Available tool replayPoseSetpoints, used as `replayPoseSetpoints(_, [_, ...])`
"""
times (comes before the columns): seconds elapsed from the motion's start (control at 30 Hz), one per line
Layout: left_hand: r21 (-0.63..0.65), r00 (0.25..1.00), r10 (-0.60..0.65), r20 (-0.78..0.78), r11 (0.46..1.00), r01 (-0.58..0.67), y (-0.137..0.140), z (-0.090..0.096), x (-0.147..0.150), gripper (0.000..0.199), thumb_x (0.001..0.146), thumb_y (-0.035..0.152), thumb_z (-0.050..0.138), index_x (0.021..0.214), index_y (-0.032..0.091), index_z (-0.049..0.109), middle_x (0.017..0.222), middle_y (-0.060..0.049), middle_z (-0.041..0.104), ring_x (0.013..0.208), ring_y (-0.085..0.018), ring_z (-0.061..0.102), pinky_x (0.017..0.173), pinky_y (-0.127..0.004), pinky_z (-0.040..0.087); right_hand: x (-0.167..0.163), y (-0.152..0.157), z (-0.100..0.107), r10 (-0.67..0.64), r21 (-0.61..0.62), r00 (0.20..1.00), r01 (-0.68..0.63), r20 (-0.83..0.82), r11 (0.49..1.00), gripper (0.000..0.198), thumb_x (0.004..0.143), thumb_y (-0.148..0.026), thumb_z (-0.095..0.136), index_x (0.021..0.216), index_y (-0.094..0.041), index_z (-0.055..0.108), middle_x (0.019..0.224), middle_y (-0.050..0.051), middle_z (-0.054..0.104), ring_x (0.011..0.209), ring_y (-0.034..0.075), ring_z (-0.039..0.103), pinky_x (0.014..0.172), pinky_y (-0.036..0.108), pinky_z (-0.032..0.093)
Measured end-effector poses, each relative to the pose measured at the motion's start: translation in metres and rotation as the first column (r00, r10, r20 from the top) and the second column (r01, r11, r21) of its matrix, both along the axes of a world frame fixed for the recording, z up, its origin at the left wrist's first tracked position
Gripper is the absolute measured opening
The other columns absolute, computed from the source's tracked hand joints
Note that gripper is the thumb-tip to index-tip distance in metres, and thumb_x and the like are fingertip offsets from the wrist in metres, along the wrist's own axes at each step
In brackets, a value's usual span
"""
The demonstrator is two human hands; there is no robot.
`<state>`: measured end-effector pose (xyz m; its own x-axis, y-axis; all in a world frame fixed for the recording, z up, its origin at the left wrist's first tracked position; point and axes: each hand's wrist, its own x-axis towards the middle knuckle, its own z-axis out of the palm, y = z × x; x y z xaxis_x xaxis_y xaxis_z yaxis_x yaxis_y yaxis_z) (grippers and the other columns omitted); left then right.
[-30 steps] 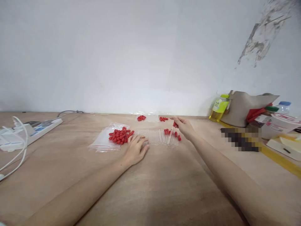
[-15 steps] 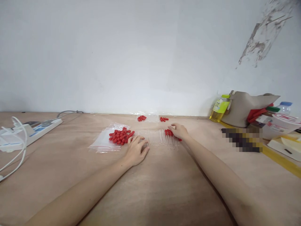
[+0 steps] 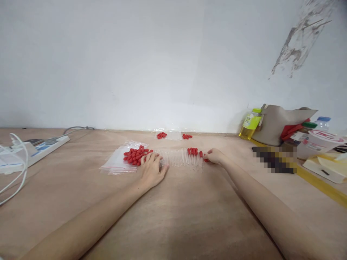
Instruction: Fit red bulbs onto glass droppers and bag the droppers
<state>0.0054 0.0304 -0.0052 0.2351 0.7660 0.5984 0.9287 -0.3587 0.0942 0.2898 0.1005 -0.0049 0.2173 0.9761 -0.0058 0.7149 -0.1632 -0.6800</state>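
Observation:
A row of clear glass dropper tubes [image 3: 175, 157] lies side by side on the table. At the row's right end, several tubes wear red rubber bulbs [image 3: 192, 151]. My right hand [image 3: 215, 156] is just right of these, its thumb and fingers pinched on a red rubber bulb [image 3: 205, 158]; whether a tube is in that bulb is hidden. My left hand [image 3: 153, 169] lies with fingers apart over the row's left end. Its fingertips are beside a heap of loose red bulbs [image 3: 135, 156] on clear plastic zip bags [image 3: 114, 163].
Against the wall lies a clear plastic bag [image 3: 173, 135] with two small groups of red bulbs. To the left is a white power strip [image 3: 51, 146] with cables. On the right stand a yellow drink bottle [image 3: 251, 124], a grey bag [image 3: 272, 126] and a paper tub [image 3: 316, 146].
My right hand has moved right and slightly down, off the bulbed droppers, which now show more fully. My left hand has hardly moved. The whole view has shifted slightly.

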Motion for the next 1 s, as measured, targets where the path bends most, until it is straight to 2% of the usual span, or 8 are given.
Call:
replayPoseSetpoints(0.2, [-0.05,0.989,0.149,-0.023,0.987,-0.15,0.022,0.011,0.006,0.023,0.074,0.037,0.049,0.083,0.019,0.06,0.1,-0.009,0.054,0.101,-0.026,0.041,0.085,-0.041,0.026,0.005,-0.002,0.008,0.055,0.131,0.995,-0.044,-0.082,0.99,0.01,0.06,-0.021,0.057,0.055,-0.013,0.06,0.048,0.0,0.054,0.048,0.012,0.05,0.046,0.021,0.034])
replayPoseSetpoints(0.37, [-0.052,0.981,0.172,-0.094,0.983,-0.177,0.039,0.011,0.021,0.02,0.071,0.034,0.051,0.077,0.019,0.063,0.106,-0.01,0.051,0.105,-0.027,0.038,0.09,-0.042,0.021,-0.018,-0.01,0.005,0.093,0.347,0.989,-0.047,-0.119,0.937,0.025,0.068,-0.029,0.05,0.085,-0.016,0.063,0.076,0.001,0.063,0.065,0.012,0.054,0.061,0.022,0.041])
replayPoseSetpoints(0.47, [-0.033,0.974,0.172,-0.148,0.983,-0.178,0.041,0.01,0.029,0.021,0.07,0.03,0.05,0.076,0.017,0.065,0.106,-0.012,0.051,0.104,-0.028,0.037,0.09,-0.043,0.02,-0.041,-0.021,-0.004,0.1,0.569,0.994,-0.057,-0.045,0.821,0.022,0.07,-0.032,0.05,0.081,-0.016,0.061,0.08,0.004,0.06,0.068,0.014,0.052,0.066,0.026,0.041])
replayPoseSetpoints(0.57, [-0.028,0.963,0.192,-0.192,0.979,-0.201,0.042,0.01,0.035,0.022,0.068,0.028,0.05,0.077,0.014,0.065,0.103,-0.015,0.052,0.102,-0.031,0.038,0.088,-0.044,0.022,-0.059,-0.033,-0.012,0.169,0.71,0.98,-0.189,0.1,0.678,0.014,0.072,-0.027,0.051,0.076,-0.017,0.059,0.078,0.006,0.056,0.074,0.017,0.052,0.07,0.03,0.041])
replayPoseSetpoints(0.63, [-0.035,0.958,0.204,-0.202,0.976,-0.216,0.045,0.01,0.038,0.021,0.067,0.025,0.052,0.075,0.012,0.066,0.098,-0.018,0.054,0.1,-0.033,0.039,0.085,-0.046,0.024,-0.065,-0.04,-0.015,0.221,0.735,0.956,-0.29,0.193,0.613,0.011,0.073,-0.023,0.05,0.077,-0.017,0.058,0.078,0.006,0.055,0.077,0.018,0.051,0.073,0.031,0.04])
replayPoseSetpoints(0.7, [-0.048,0.956,0.213,-0.201,0.973,-0.227,0.048,0.01,0.041,0.018,0.065,0.023,0.054,0.071,0.01,0.066,0.093,-0.02,0.055,0.099,-0.035,0.04,0.082,-0.047,0.024,-0.067,-0.044,-0.017,0.243,0.732,0.933,-0.358,0.264,0.58,0.009,0.074,-0.022,0.05,0.078,-0.018,0.057,0.079,0.006,0.055,0.078,0.019,0.051,0.074,0.033,0.039])
replayPoseSetpoints(0.83, [-0.073,0.961,0.217,-0.173,0.97,-0.232,0.053,0.013,0.042,0.014,0.065,0.02,0.055,0.066,0.011,0.064,0.087,-0.02,0.056,0.095,-0.036,0.042,0.077,-0.048,0.027,-0.067,-0.046,-0.018,0.242,0.713,0.915,-0.403,0.323,0.574,0.007,0.075,-0.022,0.05,0.077,-0.018,0.055,0.079,0.006,0.057,0.079,0.02,0.051,0.076,0.035,0.037])
replayPoseSetpoints(1.0, [-0.074,0.987,0.121,-0.107,0.989,-0.13,0.037,0.028,0.031,0.024,0.081,0.027,0.041,0.078,0.012,0.06,0.089,-0.016,0.058,0.09,-0.03,0.048,0.073,-0.043,0.032,-0.067,-0.048,-0.018,0.261,0.691,0.905,-0.426,0.337,0.584,0.009,0.078,-0.024,0.05,0.082,-0.018,0.056,0.08,0.004,0.061,0.078,0.019,0.052,0.08,0.036,0.033])
